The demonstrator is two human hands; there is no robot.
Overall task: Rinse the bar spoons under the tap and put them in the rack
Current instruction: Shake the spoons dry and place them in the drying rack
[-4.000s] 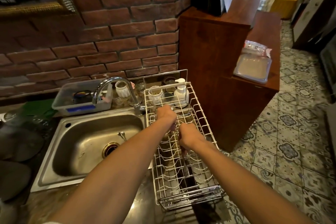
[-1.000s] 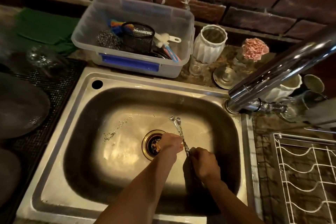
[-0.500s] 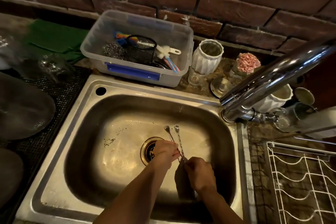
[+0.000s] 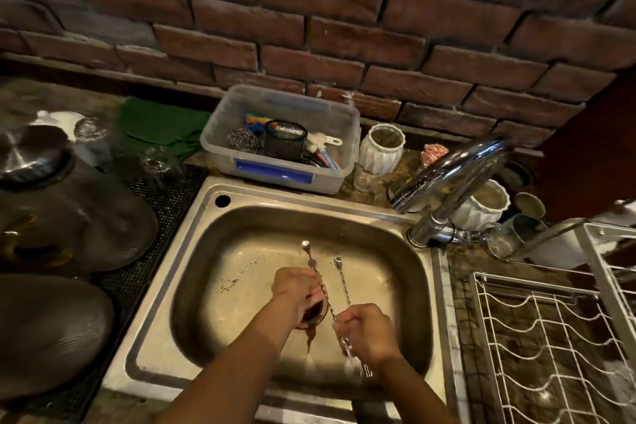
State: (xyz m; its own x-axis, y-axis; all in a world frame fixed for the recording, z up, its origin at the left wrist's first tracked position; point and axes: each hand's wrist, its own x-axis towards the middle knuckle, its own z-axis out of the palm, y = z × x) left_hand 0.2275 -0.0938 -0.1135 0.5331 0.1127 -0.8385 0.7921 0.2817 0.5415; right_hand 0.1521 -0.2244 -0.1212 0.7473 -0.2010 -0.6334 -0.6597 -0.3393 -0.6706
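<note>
Two thin twisted metal bar spoons are held over the steel sink (image 4: 206, 237), their small bowls pointing away from me. My left hand (image 4: 296, 289) grips the stem of the left bar spoon (image 4: 310, 260) above the drain. My right hand (image 4: 366, 330) holds the lower stems of both, the right bar spoon (image 4: 342, 280) rising from it, and forked ends stick out below it. The chrome tap (image 4: 451, 172) arches over the sink's right corner; I see no water running. The white wire rack (image 4: 550, 337) stands at the right of the sink.
A clear plastic tub (image 4: 275, 172) with scrubbers stands behind the sink by the brick wall. White ribbed pots (image 4: 380, 148) and small cups crowd the ledge around the tap base. Dark plates (image 4: 51, 327) and upturned glasses lie on the black mat at left.
The two spoons, held together before, have spread apart, the left one drawn leftward by my left hand. My view has pulled back and up from the sink.
</note>
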